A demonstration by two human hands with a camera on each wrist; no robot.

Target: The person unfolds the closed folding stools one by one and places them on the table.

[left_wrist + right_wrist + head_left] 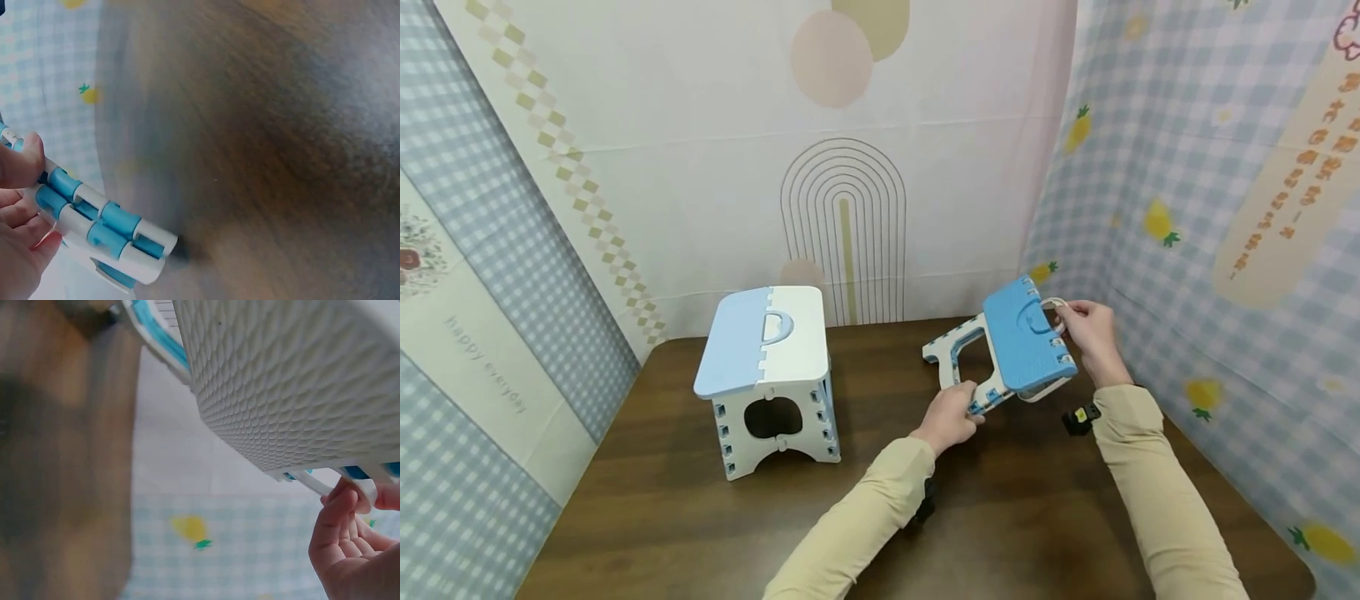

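Observation:
A partly folded step stool point(1022, 333), blue and white, is tilted over the right part of the table. Its blue seat half faces the head camera; the textured white half point(281, 381) shows in the right wrist view. My left hand point(950, 415) grips the hinged edge of the leg panels point(103, 225), thumb on one side and fingers on the other. At the far side of the seat, my right hand point(1092, 337) pinches the white carry handle point(367, 494) between thumb and fingers. The blue handle half lies against the blue seat half.
Unfolded and upright, a second step stool point(797, 333) in light blue and white stands on the left of the brown wooden table point(647, 517). A pale cloth point(715, 217) hangs behind the table, and checked cloths point(1195, 167) flank both sides.

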